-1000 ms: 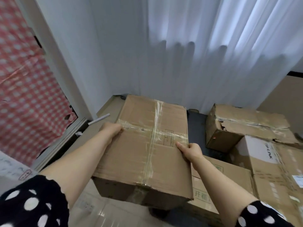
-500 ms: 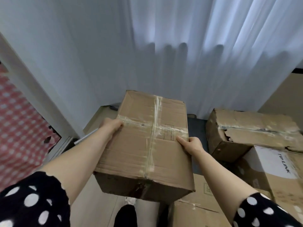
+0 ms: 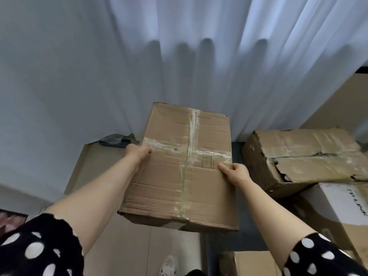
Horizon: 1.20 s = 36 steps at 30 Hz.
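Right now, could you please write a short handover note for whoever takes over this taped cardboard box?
Left hand grips the taped cardboard box at its left edge.
Right hand grips its right edge, thumb on top.
The box is held off the floor, in front of the white curtain; a torn box and a TP-LINK box stand to its right.
Done: box lifted.
Left: set it down; the spot is not shown.

head cam | faces forward-down | close over carton (image 3: pixel 185 166) | curtain (image 3: pixel 179 56) behind
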Each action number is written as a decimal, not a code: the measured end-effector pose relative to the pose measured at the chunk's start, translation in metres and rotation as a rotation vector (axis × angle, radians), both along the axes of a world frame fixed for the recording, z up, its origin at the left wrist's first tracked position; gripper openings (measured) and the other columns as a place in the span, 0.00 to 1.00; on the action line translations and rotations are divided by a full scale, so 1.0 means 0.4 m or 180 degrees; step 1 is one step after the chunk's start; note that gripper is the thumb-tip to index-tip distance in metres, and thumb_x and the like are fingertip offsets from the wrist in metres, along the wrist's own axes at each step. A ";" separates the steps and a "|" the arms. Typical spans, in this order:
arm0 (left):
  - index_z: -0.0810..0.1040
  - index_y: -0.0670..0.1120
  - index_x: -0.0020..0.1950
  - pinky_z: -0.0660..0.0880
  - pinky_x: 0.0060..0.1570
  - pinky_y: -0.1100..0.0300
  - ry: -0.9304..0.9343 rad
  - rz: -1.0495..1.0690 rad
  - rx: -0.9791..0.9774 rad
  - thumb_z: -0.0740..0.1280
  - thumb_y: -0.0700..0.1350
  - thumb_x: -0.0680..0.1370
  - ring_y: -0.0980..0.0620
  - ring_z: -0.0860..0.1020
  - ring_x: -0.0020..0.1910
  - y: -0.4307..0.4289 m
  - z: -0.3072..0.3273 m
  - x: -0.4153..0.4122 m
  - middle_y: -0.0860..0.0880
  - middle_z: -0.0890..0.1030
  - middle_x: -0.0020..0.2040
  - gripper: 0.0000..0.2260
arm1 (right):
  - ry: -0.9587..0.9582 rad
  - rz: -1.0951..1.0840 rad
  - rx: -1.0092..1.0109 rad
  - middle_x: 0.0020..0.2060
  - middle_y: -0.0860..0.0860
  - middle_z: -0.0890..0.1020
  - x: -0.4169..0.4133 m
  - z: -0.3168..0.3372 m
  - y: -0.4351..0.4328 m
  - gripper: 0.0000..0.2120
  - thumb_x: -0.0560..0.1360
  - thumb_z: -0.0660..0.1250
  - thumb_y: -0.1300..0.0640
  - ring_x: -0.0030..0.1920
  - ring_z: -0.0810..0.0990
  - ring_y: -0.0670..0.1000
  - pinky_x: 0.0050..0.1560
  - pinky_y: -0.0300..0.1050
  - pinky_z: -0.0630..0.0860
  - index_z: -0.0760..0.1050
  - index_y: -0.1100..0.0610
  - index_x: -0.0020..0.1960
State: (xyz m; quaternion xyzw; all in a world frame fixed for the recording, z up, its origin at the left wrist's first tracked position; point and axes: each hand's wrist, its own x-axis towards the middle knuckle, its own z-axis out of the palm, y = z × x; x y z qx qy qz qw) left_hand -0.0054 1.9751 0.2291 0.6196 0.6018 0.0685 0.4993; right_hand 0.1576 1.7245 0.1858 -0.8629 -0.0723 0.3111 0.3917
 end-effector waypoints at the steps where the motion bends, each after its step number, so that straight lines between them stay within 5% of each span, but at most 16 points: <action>1: 0.74 0.36 0.63 0.70 0.46 0.57 0.0013 -0.0079 0.0009 0.72 0.42 0.70 0.42 0.77 0.50 0.015 -0.001 0.025 0.40 0.78 0.57 0.24 | -0.0018 -0.0039 0.0016 0.36 0.48 0.76 0.020 -0.002 0.013 0.13 0.75 0.69 0.48 0.36 0.74 0.46 0.30 0.37 0.66 0.75 0.58 0.45; 9: 0.76 0.35 0.63 0.72 0.57 0.55 -0.0055 -0.0654 0.0096 0.74 0.35 0.68 0.42 0.76 0.58 0.075 -0.049 0.257 0.42 0.78 0.61 0.24 | 0.0037 -0.0595 0.0208 0.51 0.54 0.82 0.192 -0.073 0.044 0.18 0.73 0.71 0.49 0.52 0.80 0.54 0.53 0.49 0.76 0.78 0.61 0.56; 12: 0.77 0.36 0.62 0.70 0.52 0.59 -0.0083 -0.0764 0.0081 0.73 0.32 0.69 0.47 0.76 0.51 0.076 -0.086 0.350 0.43 0.79 0.58 0.21 | 0.0102 -0.0789 0.0249 0.52 0.55 0.82 0.260 -0.105 0.041 0.18 0.74 0.71 0.50 0.51 0.80 0.53 0.50 0.46 0.75 0.78 0.61 0.58; 16: 0.71 0.36 0.68 0.68 0.57 0.60 -0.0073 -0.0771 -0.0001 0.70 0.31 0.72 0.43 0.74 0.62 0.052 -0.119 0.476 0.43 0.76 0.63 0.25 | 0.0288 -0.1017 0.0332 0.54 0.55 0.81 0.352 -0.139 0.032 0.19 0.75 0.70 0.53 0.51 0.78 0.52 0.50 0.45 0.74 0.76 0.61 0.61; 22: 0.74 0.38 0.66 0.72 0.55 0.57 0.0100 -0.0816 -0.0285 0.72 0.33 0.71 0.42 0.77 0.56 0.052 -0.213 0.614 0.41 0.79 0.59 0.23 | 0.0526 -0.1213 0.0156 0.57 0.56 0.80 0.465 -0.175 0.009 0.19 0.76 0.69 0.55 0.53 0.77 0.52 0.52 0.44 0.73 0.74 0.62 0.63; 31: 0.70 0.37 0.68 0.69 0.49 0.61 0.0075 -0.0832 -0.0729 0.69 0.32 0.73 0.44 0.76 0.54 -0.011 -0.565 0.754 0.41 0.77 0.62 0.24 | 0.0382 -0.1496 -0.0462 0.57 0.57 0.80 0.598 -0.468 -0.024 0.19 0.74 0.70 0.54 0.58 0.77 0.57 0.60 0.51 0.73 0.75 0.61 0.62; 36: 0.72 0.39 0.66 0.74 0.59 0.51 0.0201 -0.0880 -0.0963 0.71 0.34 0.71 0.41 0.78 0.55 -0.045 -0.740 0.828 0.41 0.78 0.60 0.23 | 0.0468 -0.1566 -0.0727 0.55 0.57 0.81 0.659 -0.630 -0.070 0.16 0.74 0.69 0.54 0.55 0.78 0.58 0.59 0.52 0.75 0.77 0.59 0.59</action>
